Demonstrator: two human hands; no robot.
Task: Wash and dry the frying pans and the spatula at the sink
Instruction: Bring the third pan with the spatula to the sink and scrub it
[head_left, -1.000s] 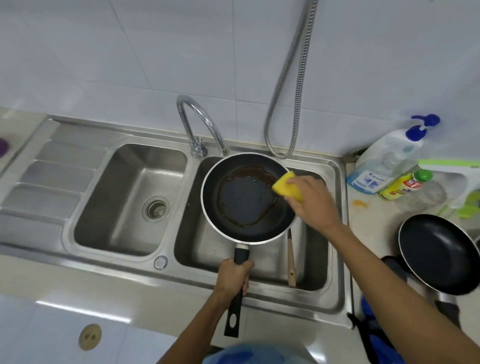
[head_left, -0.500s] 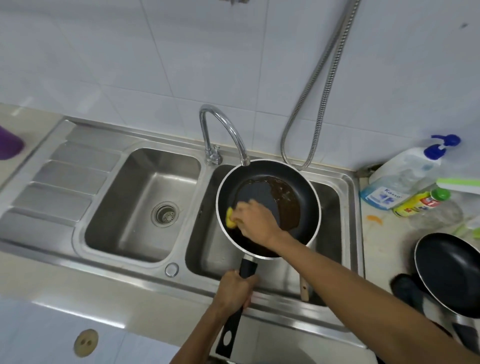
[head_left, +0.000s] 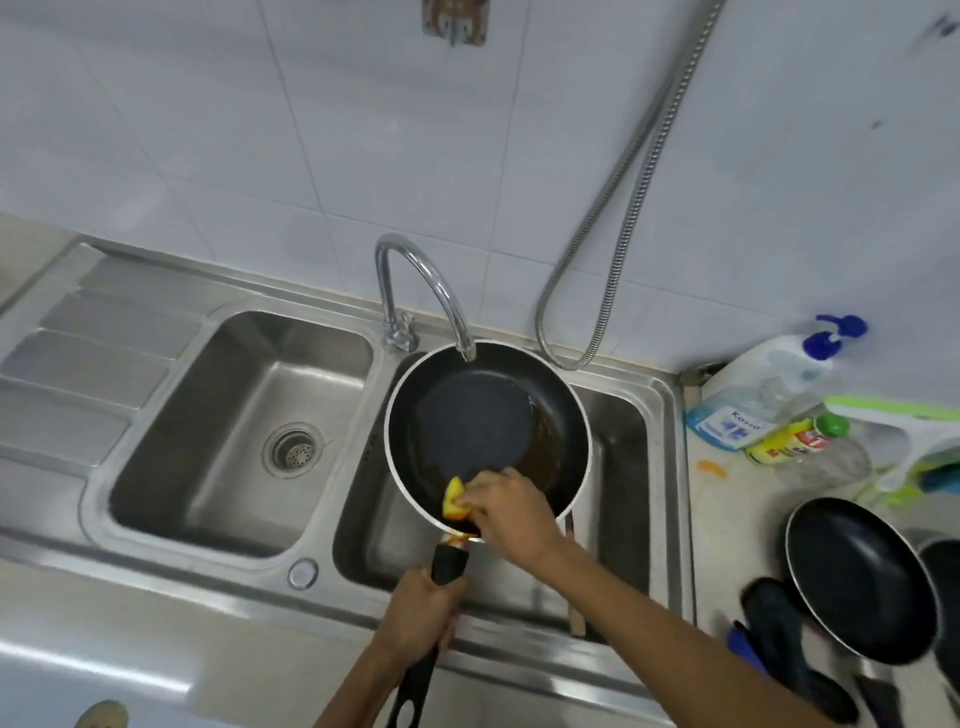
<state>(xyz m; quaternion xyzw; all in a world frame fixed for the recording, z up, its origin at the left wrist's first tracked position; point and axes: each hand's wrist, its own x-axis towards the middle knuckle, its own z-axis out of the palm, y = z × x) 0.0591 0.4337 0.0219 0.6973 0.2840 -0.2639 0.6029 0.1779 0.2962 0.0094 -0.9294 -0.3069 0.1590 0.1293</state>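
One word legible, and only just: "Kasia", or something very near it, in dark slanted letters on the pale blue label (head_left: 733, 423) of the white pump bottle (head_left: 774, 374) with the blue nozzle, lying tilted against the wall at the right end of the counter. Final letter uncertain. Under that word, a few small blue marks in a row, too blurred to read. Just in front of it, a yellow bottle (head_left: 779, 447) with a green cap, bearing a red patch with white lettering near the neck, too smeared to make out as a brand or a word.
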